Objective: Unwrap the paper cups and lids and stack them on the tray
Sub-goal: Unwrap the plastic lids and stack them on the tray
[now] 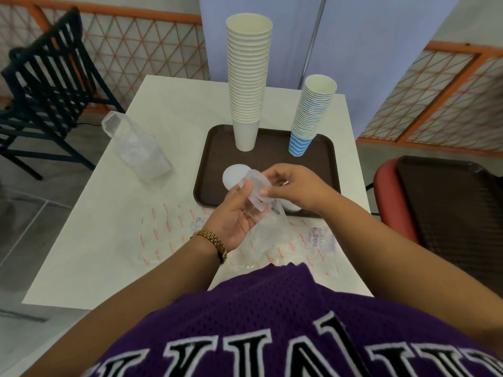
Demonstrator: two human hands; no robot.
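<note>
Both cup stacks, white (248, 77) and blue (313, 115), upright on tray (330, 159). Left hand (234, 216) and right hand (291, 186) pinch clear wrapper (255, 186) over tray's near edge; lids (235, 176) probably part-unwrapped. Lid stacking remains.

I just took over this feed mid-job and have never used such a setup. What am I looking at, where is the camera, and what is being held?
There is no machine here: a person works with two bare hands. The single picture comes from a camera worn on the head, looking forward and down.

On the white table sits a brown tray with a tall stack of white cups, a shorter stack of blue-striped cups and a white lid.

The left hand and right hand both grip a clear plastic wrapper, fingers curled round it.

Empty wrappers lie nearby: one at the left, printed ones near the body.
</note>
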